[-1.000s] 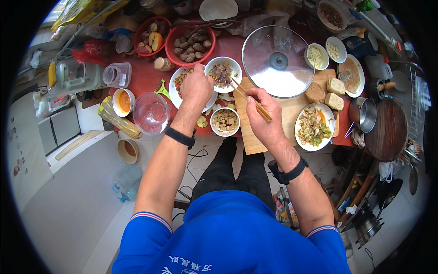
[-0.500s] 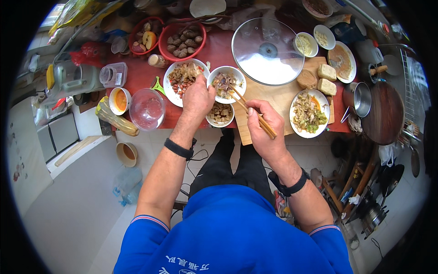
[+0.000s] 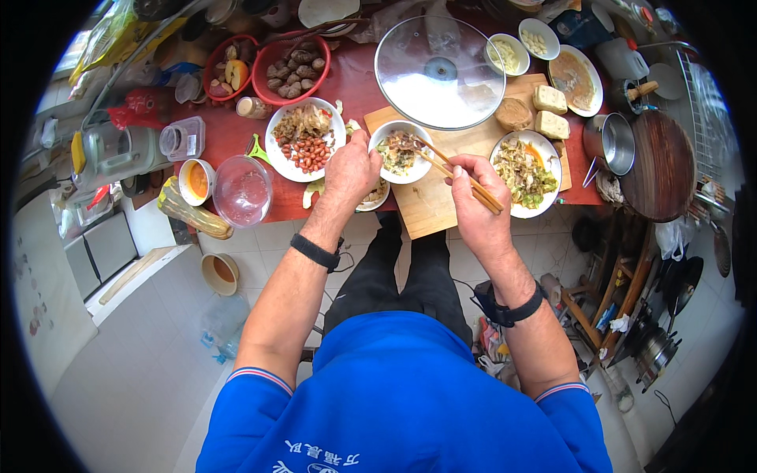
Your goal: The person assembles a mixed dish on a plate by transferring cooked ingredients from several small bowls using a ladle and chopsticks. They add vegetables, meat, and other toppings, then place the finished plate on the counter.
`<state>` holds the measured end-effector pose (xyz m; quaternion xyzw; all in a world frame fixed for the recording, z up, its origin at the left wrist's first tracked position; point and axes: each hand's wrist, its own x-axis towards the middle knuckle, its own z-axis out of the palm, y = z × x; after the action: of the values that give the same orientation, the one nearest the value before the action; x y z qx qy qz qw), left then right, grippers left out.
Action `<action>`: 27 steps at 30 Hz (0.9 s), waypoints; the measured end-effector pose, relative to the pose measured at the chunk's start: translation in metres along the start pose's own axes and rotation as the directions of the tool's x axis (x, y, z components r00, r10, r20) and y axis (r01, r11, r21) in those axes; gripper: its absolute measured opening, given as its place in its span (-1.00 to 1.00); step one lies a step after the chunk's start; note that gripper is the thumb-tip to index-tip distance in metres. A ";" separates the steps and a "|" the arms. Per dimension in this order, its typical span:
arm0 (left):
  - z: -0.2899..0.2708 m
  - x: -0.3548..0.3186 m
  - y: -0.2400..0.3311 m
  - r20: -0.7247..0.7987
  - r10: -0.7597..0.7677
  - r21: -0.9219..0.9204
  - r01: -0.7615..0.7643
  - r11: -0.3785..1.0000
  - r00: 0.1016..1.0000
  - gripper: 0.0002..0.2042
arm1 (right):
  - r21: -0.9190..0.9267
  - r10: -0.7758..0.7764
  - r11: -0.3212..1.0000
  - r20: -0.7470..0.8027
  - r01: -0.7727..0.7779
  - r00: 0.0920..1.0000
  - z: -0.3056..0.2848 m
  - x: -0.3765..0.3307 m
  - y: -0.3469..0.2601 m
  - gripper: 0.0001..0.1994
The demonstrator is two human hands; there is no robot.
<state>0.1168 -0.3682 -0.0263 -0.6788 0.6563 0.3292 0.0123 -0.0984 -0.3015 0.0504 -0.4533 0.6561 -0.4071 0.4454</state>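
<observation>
My left hand (image 3: 352,169) grips the left rim of a white bowl (image 3: 399,126) holding mixed chopped food. The bowl is over the left edge of a wooden cutting board (image 3: 426,209). My right hand (image 3: 479,201) is closed around wooden chopsticks (image 3: 481,193), whose tips dip into the bowl's food. Left of my left hand, a white plate (image 3: 277,130) carries peanuts and shredded brown food. A second bowl (image 3: 384,199) is mostly hidden behind my left hand. To the right of the chopsticks lies a plate (image 3: 556,183) of shredded vegetables.
A large glass lid (image 3: 410,79) covers the board's back part. Beige blocks (image 3: 550,124) sit at its right. A metal pot (image 3: 619,150) stands farther right. At left are a clear plastic bowl (image 3: 243,189), a squash (image 3: 189,209) and a red basin (image 3: 260,79) of walnuts.
My left hand has moved from above the peanut plate to the bowl's rim. The bowl has shifted right, away from that plate, with the chopsticks still in it. The whole view has shifted slightly.
</observation>
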 end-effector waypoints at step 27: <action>-0.001 0.053 -0.003 0.093 0.132 0.188 -0.148 0.971 0.987 -0.71 | -0.286 -0.240 0.885 0.393 0.366 0.888 -0.013 0.009 0.016 -0.80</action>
<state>0.1159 -0.4148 -0.0506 -0.6126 0.7305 0.2907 0.0814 -0.1166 -0.3040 0.0367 -0.6883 0.5491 -0.2618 0.3951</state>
